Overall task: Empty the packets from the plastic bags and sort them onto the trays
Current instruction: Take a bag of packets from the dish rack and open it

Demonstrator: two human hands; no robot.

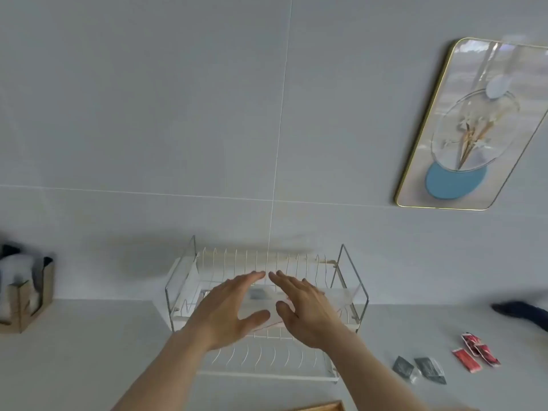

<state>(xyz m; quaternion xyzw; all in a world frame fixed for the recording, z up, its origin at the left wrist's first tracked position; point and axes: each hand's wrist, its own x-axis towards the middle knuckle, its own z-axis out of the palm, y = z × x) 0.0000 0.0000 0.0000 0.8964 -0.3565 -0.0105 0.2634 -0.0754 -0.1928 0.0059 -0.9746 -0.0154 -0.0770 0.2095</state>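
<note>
My left hand [228, 310] and my right hand [305, 310] hover side by side over a white wire rack [353, 280] with two tiers, fingers spread, index fingertips almost touching. Between and under the palms I make out a clear plastic bag [264, 301] on the upper tier, with a grey packet and a red edge showing inside it. Neither hand grips anything. On the counter to the right lie grey packets [419, 367] in clear plastic and red packets [476, 353].
A brown cardboard holder [26, 301] with dark and white items stands at the far left. A dark object [522, 314] lies at the right edge. A wooden corner [323, 407] pokes in at the bottom. A framed picture [471, 126] hangs on the tiled wall.
</note>
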